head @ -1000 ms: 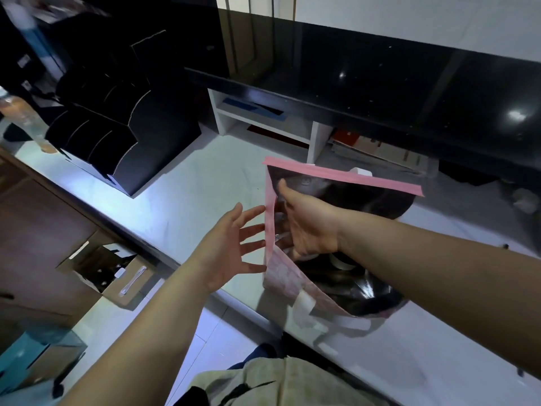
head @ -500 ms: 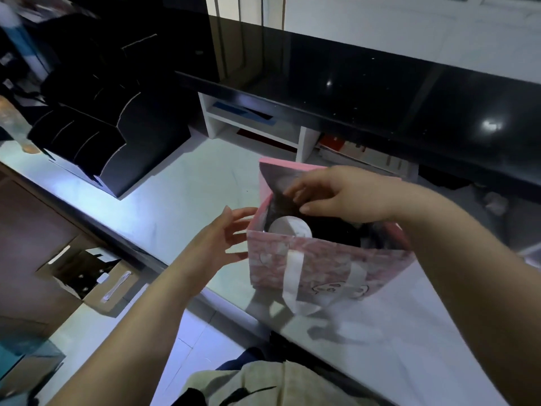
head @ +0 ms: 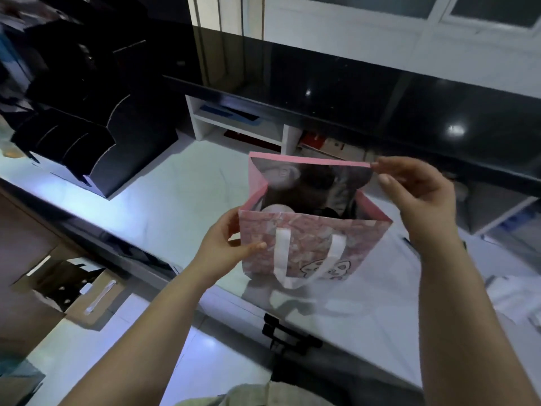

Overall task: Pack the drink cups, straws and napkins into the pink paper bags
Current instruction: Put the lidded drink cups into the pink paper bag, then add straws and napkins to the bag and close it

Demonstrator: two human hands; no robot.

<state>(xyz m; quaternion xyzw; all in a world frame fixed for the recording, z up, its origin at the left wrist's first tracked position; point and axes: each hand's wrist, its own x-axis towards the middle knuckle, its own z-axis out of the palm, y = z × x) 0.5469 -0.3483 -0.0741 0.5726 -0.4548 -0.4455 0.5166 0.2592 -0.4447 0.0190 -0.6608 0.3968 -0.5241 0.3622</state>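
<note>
Pink paper, patterned, with a white ribbon handle (head: pixel 307 260) hanging down its near face: the bag (head: pixel 316 244) stands upright on the pale counter (head: pixel 175 197), mouth open upward. The left hand (head: pixel 225 244) pinches the bag's near-left corner, thumb on the front panel and the other fingers behind the left side fold. The right hand (head: pixel 418 197) is at the bag's far-right corner, where index fingertip and thumb nip the end of the raised back rim. Its other fingers curl loosely and hold nothing.

The mouth's long axis therefore runs left to right, from one hand to the other, and both hands are occupied with holding it wide. Inside, a round white cup lid (head: pixel 275 208) sits against the bag's left side, nearer the left hand. The right half of the interior is dark, and what fills it cannot be told.

On that showing, anything further would have to drop straight down into the right half, and the right hand, just above it, looks the likelier one to let go and fetch. No straws or napkins can be made out with certainty; a blurred white shape (head: pixel 509 297) lies right of the bag. A black tiered organiser (head: pixel 96 142) stands left of and beyond the bag.
</note>
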